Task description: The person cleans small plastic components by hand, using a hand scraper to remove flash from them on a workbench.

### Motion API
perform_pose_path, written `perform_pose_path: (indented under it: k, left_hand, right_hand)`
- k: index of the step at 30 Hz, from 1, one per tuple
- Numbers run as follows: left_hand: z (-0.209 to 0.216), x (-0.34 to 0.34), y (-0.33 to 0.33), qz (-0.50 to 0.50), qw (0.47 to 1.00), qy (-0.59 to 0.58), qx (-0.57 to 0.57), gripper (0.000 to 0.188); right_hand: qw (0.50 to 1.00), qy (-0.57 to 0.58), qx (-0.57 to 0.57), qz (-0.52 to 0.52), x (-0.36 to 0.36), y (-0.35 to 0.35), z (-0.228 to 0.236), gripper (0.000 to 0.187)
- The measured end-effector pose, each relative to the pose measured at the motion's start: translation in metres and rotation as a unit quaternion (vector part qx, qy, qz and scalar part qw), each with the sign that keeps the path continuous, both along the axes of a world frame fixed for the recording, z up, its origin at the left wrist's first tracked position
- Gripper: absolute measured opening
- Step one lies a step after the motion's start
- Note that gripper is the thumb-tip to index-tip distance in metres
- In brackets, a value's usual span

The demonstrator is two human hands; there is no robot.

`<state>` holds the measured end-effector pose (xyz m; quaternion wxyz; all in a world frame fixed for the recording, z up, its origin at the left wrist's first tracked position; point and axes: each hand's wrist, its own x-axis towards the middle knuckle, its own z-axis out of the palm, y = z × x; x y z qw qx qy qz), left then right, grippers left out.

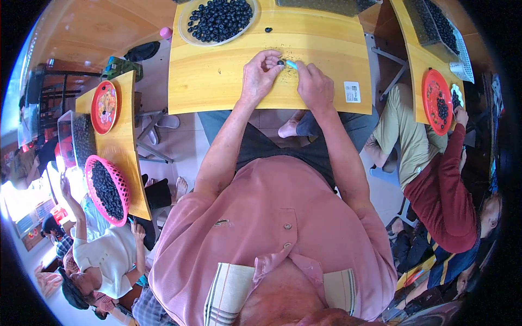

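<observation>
My left hand (259,77) holds a small round black piece (280,62) between thumb and fingertips, over the yellow wooden table (212,81). In my right hand (316,88) is a slim light-blue tool (292,64), its tip pointing left at the piece. Whether the tip touches the piece I cannot tell. Small dark crumbs (292,54) lie scattered around both hands. Beyond my left hand, a shallow pale round tray (188,38) holds a heap of similar black pieces (220,20). One loose piece (268,30) rests right of the tray.
A grey see-through bin (326,6) stands at the table's far edge. A white printed label (352,92) is stuck near the right corner. Co-workers sit at side tables, with a pink basket (124,187) on the left and a red tray (427,89) on the right.
</observation>
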<state>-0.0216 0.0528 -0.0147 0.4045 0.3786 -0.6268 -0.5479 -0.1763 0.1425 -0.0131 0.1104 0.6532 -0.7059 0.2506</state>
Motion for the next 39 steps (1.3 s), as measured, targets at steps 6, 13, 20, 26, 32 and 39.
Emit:
perform_pose_path:
  k: [6, 13, 20, 26, 32, 39]
  left_hand:
    - [-0.003, 0.002, -0.004, 0.020, 0.998, 0.046, 0.022, 0.034]
    - [0.000, 0.010, -0.005, 0.042, 0.998, -0.020, -0.042, 0.020]
    - [0.051, 0.033, -0.071, 0.154, 0.959, -0.100, -0.216, 0.020]
    - [0.080, 0.028, -0.106, 0.128, 0.885, -0.193, -0.404, 0.023]
    - [0.040, -0.014, -0.086, 0.016, 0.870, -0.371, -0.326, 0.027]
    - [0.013, -0.025, -0.089, 0.066, 0.844, -0.441, -0.299, 0.023]
  right_hand:
    - [1.000, -0.007, 0.019, -0.015, -0.002, -0.005, 0.002, 0.027]
    - [1.000, -0.011, 0.002, 0.007, -0.001, -0.006, 0.000, 0.029]
    - [1.000, -0.005, 0.018, -0.015, -0.004, 0.000, -0.002, 0.030]
    - [1.000, 0.000, 0.017, -0.019, -0.003, -0.003, -0.002, 0.028]
    - [1.000, -0.009, -0.013, -0.003, -0.003, -0.006, 0.003, 0.027]
    - [1.000, -0.013, -0.007, 0.001, -0.001, -0.005, 0.001, 0.025]
